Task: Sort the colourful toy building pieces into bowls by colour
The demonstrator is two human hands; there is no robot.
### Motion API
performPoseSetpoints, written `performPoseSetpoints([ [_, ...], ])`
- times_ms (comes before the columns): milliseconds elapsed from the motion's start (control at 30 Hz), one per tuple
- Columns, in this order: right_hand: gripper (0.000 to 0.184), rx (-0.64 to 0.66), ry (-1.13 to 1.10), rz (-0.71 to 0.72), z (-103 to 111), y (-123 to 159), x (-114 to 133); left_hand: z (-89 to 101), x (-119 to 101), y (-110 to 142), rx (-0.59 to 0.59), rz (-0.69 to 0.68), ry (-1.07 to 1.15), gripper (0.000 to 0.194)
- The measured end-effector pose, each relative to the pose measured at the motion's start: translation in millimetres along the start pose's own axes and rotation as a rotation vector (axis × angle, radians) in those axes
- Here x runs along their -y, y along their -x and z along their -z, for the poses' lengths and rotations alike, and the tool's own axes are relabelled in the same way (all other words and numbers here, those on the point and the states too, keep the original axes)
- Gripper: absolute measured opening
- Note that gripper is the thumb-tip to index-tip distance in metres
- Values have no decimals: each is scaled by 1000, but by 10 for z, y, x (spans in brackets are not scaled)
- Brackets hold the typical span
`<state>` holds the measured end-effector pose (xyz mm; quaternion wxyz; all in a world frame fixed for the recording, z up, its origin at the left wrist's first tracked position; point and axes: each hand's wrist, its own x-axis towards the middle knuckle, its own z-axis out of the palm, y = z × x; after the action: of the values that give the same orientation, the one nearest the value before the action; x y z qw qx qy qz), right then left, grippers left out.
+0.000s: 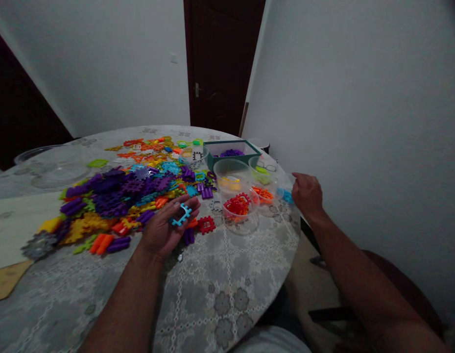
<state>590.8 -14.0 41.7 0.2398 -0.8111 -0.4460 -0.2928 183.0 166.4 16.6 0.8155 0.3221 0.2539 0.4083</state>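
My left hand (pixel 164 228) lies palm up at the near edge of the toy pile, fingers curled around a light blue interlocking piece (pixel 182 214). My right hand (pixel 307 195) hovers at the table's right edge, fingers bent, just beside a clear cup holding blue pieces (pixel 285 195); I cannot see anything in its grasp. A big heap of purple, orange, yellow and green plastic building pieces (pixel 117 193) covers the table's middle. A red piece (pixel 206 224) lies loose near my left fingers.
Clear cups stand in a cluster: red pieces (pixel 237 206), orange (pixel 263 194), yellow (pixel 230 182), green (pixel 262 174). A teal box (pixel 230 151) holds purple pieces. A clear lid or bowl (pixel 54 171) sits far left. The round table has a patterned cloth (pixel 227 289). A chair is below right.
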Motion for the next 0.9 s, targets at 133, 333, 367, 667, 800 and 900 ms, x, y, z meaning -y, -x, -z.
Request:
performPoseSetpoints([
  [133, 33, 24, -417, 177, 245, 320, 661, -32, 28, 24, 22, -10, -20, 28],
  [333, 38, 392, -879, 447, 471, 903, 1824, -101, 62, 90, 59, -4, -55, 30],
  [367, 40, 434, -905, 478, 451, 953, 1973, -116, 61, 108, 74, 2, -63, 30],
  [667, 36, 527, -1117, 277, 333, 910, 2507, -127, 22, 180, 153, 12, -99, 42],
  [800, 28, 689, -1261, 133, 319, 945, 2514, -79, 57, 154, 197, 31, -141, 48],
  [900, 27, 764, -1391, 16, 352, 985, 2455, -117, 80, 172, 221, 64, -195, 49],
])
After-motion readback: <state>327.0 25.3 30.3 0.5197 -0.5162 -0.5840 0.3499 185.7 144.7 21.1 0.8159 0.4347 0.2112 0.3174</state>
